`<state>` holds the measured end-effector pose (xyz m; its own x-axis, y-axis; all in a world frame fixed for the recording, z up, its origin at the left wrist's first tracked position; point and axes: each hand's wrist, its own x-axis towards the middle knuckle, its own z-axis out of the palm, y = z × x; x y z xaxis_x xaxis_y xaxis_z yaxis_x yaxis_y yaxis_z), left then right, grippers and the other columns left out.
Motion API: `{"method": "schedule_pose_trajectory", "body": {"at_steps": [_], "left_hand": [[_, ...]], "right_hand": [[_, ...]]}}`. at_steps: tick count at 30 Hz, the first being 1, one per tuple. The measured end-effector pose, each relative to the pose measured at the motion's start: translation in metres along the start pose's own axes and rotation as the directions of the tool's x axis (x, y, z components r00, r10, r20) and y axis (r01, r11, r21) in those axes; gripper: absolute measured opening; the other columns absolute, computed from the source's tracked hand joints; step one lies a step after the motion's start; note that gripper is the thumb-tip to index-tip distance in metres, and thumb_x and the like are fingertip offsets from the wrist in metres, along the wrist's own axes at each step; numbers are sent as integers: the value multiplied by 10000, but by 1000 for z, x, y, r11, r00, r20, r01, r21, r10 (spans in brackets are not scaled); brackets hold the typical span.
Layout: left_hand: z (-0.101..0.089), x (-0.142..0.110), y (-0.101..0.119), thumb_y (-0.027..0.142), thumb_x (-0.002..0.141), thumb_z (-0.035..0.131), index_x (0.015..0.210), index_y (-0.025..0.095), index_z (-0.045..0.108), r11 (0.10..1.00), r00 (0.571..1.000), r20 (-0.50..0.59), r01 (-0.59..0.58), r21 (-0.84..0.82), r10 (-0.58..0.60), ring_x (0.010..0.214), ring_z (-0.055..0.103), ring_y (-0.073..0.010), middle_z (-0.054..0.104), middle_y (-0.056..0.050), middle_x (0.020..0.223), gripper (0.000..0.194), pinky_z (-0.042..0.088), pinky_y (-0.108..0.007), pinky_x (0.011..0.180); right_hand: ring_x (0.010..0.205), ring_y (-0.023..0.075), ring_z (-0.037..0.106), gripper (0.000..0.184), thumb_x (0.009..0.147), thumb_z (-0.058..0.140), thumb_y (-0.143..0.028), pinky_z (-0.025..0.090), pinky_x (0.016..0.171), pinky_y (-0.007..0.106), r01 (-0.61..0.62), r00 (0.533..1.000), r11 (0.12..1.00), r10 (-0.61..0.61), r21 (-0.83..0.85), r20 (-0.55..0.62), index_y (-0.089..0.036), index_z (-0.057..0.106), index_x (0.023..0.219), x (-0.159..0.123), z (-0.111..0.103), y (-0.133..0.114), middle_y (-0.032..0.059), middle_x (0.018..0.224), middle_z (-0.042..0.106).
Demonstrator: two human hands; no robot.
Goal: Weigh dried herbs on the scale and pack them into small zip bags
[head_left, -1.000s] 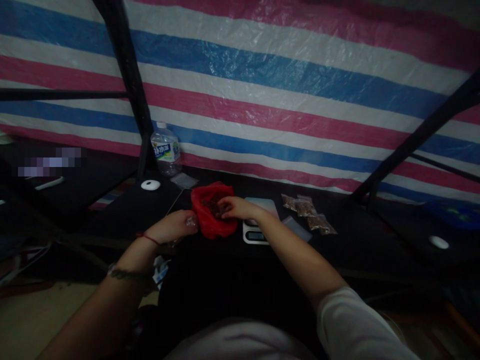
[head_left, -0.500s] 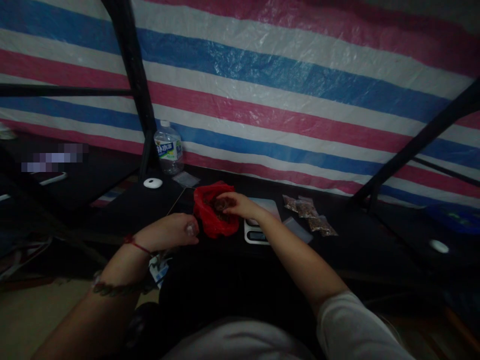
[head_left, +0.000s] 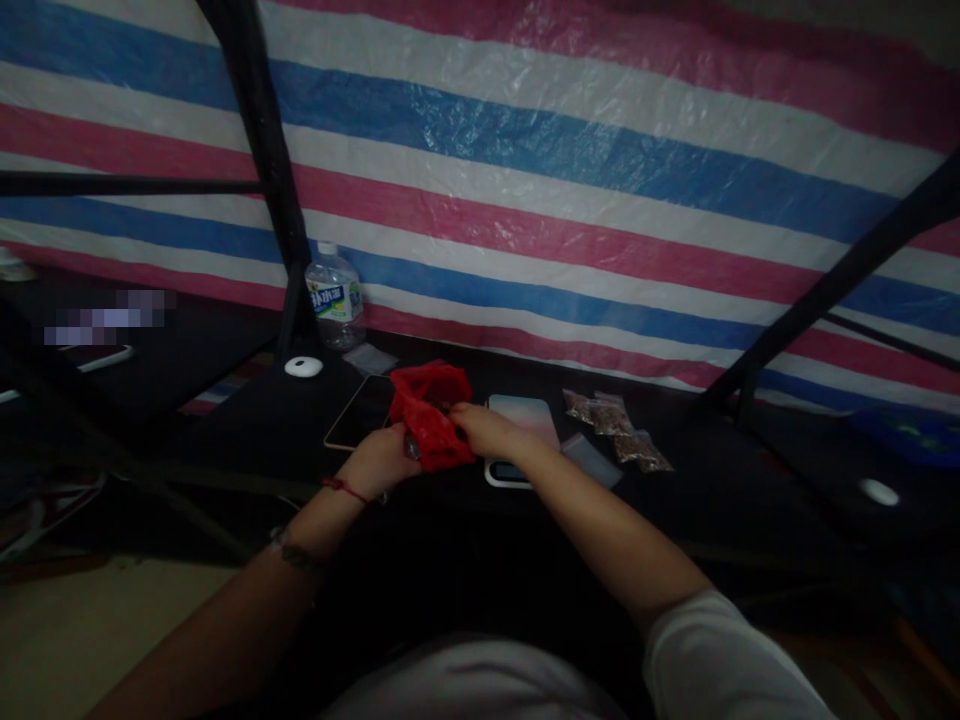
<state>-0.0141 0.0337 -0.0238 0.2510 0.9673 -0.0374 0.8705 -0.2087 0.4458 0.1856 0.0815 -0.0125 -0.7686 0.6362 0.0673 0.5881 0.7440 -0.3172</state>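
Note:
A red plastic bag lies open on the dark table in front of me. My left hand is closed at the bag's near left edge; a small clear thing seems pinched in it, too dim to name. My right hand rests against the bag's right side with fingers curled at its mouth. Whether those fingers hold anything is hidden. A small digital scale sits just right of the bag, partly under my right wrist.
Several small clear packets of brown bits lie right of the scale, an empty clear packet beside them. A phone lies left of the bag. A water bottle and a white disc stand at the back left by a black post.
My left hand moved forward and right until it met the bag's near edge. My right hand came out of the bag's mouth and dropped to its right side.

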Motion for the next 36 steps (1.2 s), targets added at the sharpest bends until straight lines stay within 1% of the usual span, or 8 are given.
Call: {"method": "schedule_pose_trajectory", "body": {"at_steps": [3,6,9,16,21,24,30,36], "left_hand": [[4,1,5,386,745,625,1033,145,628,1000,999,-41,23,15,-22,893,683,-268,707,-147,1012,376,477,-283,754],[8,4,3,321,789,567,1006,153,630,999,996,-80,37,-27,-39,887,682,-244,710,-131,993,282,470,-263,746],[10,6,0,313,790,550,992,152,635,993,993,-111,32,-109,-44,866,677,-229,710,-121,977,271,471,-255,725],[6,8,-4,304,798,485,816,176,680,970,1000,-18,16,-241,-21,753,664,-202,729,-72,843,235,488,-264,679],[7,14,-12,308,813,476,762,171,676,995,997,-73,-13,-103,5,761,670,-207,723,-104,831,248,465,-250,681],[6,13,-13,302,824,471,788,164,681,999,995,-97,6,-54,-11,765,673,-212,723,-118,857,254,453,-248,665],[0,7,-6,222,830,435,777,167,687,998,995,-97,-34,-48,29,804,681,-216,732,-120,878,264,454,-255,704],[-1,9,-9,285,823,472,849,160,677,993,985,-161,52,-110,-70,822,671,-218,729,-117,918,242,459,-249,696]], "right_hand": [[778,164,611,135,777,626,-131,469,737,262,36,999,997,-37,66,14,-114,686,896,10,8,4,106,950,682],[716,158,605,93,753,633,-117,460,677,255,-12,1000,997,11,79,19,-106,688,827,16,9,7,97,864,696],[698,154,608,79,743,628,-109,448,655,245,-48,999,991,48,126,1,-106,685,796,16,7,7,92,835,702],[786,175,635,208,709,670,-130,461,722,267,-94,983,951,136,295,-124,-125,684,917,12,9,5,95,931,712],[690,153,609,46,734,630,-114,451,672,252,20,995,956,9,294,-95,-120,668,760,15,11,2,67,790,700],[662,138,595,19,725,647,-125,444,650,236,11,995,959,17,285,-97,-120,657,739,16,10,-1,56,768,692],[684,146,612,81,698,672,-121,459,663,238,-14,992,925,62,380,-114,-116,675,779,14,7,-4,45,786,706],[804,174,644,231,687,695,-136,473,762,269,-34,990,895,93,446,-111,-132,692,918,16,6,-5,52,907,718]]}}
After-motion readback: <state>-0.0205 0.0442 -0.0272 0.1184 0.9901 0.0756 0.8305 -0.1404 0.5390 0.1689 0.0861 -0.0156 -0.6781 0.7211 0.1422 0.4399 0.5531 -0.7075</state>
